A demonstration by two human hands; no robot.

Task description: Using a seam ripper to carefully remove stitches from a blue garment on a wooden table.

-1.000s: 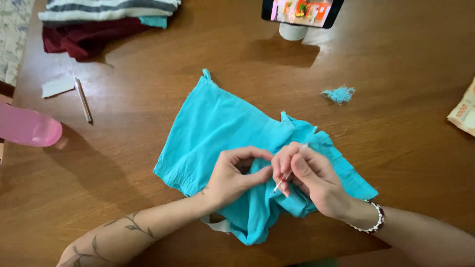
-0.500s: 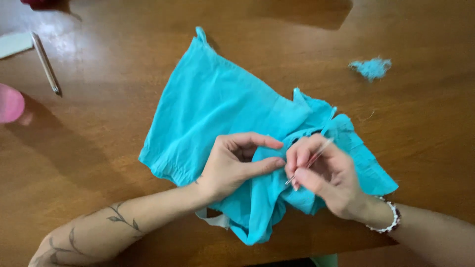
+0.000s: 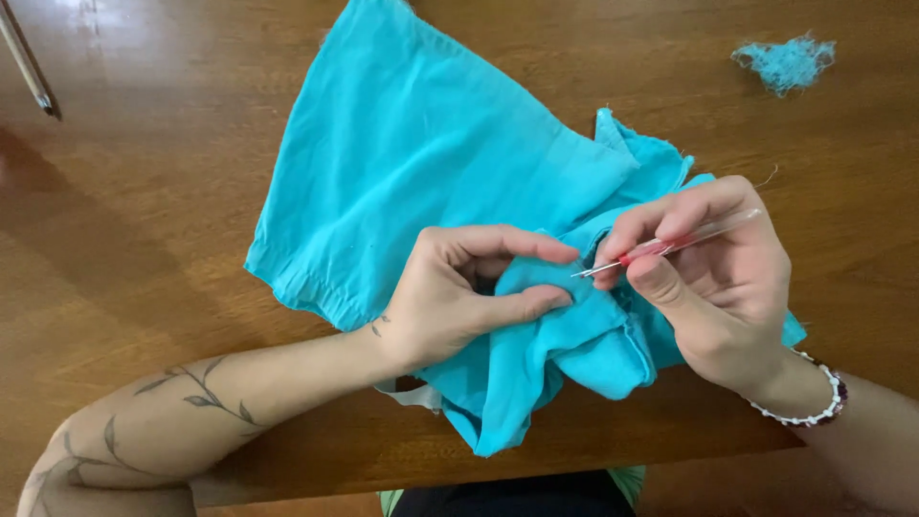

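**Seam ripper now at the fold**

We see our left hand (image 3: 459, 302) pinching a fold of the turquoise cloth (image 3: 412, 182) between thumb and forefinger, as it did half a second ago. Our right hand (image 3: 713, 278) is closed on the seam ripper (image 3: 670, 244), whose tip has moved in to meet that fold. The cloth lies on the wooden table (image 3: 144, 239) at its near edge; we judge stitch-picking is under way.
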